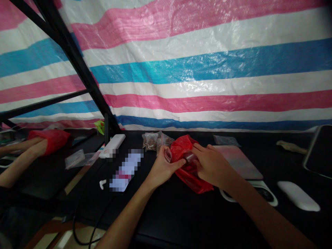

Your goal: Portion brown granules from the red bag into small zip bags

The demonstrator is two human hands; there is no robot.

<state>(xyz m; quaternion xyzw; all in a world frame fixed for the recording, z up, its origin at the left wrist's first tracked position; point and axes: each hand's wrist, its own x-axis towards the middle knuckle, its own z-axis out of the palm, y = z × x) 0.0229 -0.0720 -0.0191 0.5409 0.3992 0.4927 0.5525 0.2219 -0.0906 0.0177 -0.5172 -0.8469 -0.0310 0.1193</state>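
My left hand is closed on a small clear plastic bag, its thumb stretched across to the right. Against that thumb lies a crumpled red plastic bag, sagging onto the black table. My right hand reaches over the red bag's mouth with bent fingers. Between the thumb and these fingers shows a small greyish, see-through round piece, possibly a little cup; the right fingers seem to grip it, their tips partly hidden. Just behind my left hand stand several small clear bags with brown contents.
Right of the hands lies a flat scale, with a white mouse-shaped item and a dark-screened device beyond. A phone, white earbud and white power strip lie left. Another person's arms reach into a red bag.
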